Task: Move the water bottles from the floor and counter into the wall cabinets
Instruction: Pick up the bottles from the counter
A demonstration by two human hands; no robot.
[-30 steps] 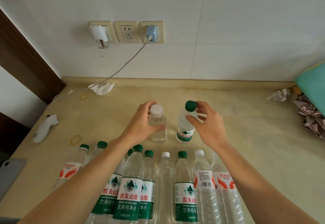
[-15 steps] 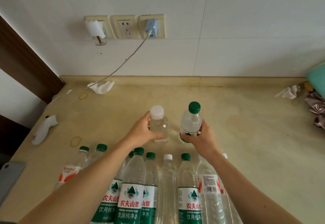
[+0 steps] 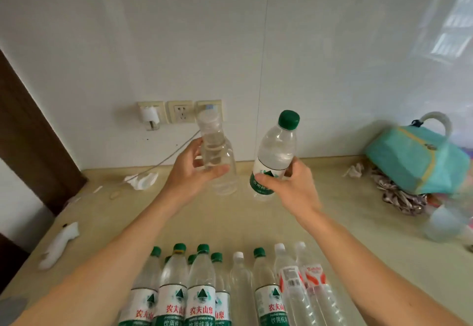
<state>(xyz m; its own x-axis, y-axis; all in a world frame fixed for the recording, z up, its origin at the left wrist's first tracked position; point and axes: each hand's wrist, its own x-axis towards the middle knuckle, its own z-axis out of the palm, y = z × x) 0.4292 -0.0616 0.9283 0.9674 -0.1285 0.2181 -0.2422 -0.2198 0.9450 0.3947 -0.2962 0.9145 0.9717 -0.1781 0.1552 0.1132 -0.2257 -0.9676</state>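
**Two bottles up off the table, cabinets out of frame**

Head view: your left hand (image 3: 194,169) is wrapped around a clear, unlabelled bottle (image 3: 217,156) with a pale cap, and your right hand (image 3: 289,187) grips a green-capped bottle (image 3: 275,155) around its label. Both are held above the table (image 3: 345,223), tilted slightly, with the wall sockets (image 3: 180,111) behind them. The wall cabinets do not appear in this view, so you cannot judge the clearance from here.

Watch the left grip. That bottle is smooth and bare, and motion blur smears its upper half, so it may be sitting looser in your fingers than it appears; a fast swing upward could let it slip. The charger cable (image 3: 176,151) runs from the sockets just behind your left hand, and a backward sweep could snag it. The near row of bottles (image 3: 230,287) stands packed tight between your forearms; a dropped elbow would topple several. On the right, the teal bag (image 3: 414,159) sits well apart from your path.

Readable writing: the green-label bottles in the near row show red characters 农夫山泉 under a mountain logo, with 饮用纯净水 below in white. The held bottle carries the same green label, partly covered by your fingers. The red-label bottles at the right of the row show a barcode; their brand name is too blurred to read.
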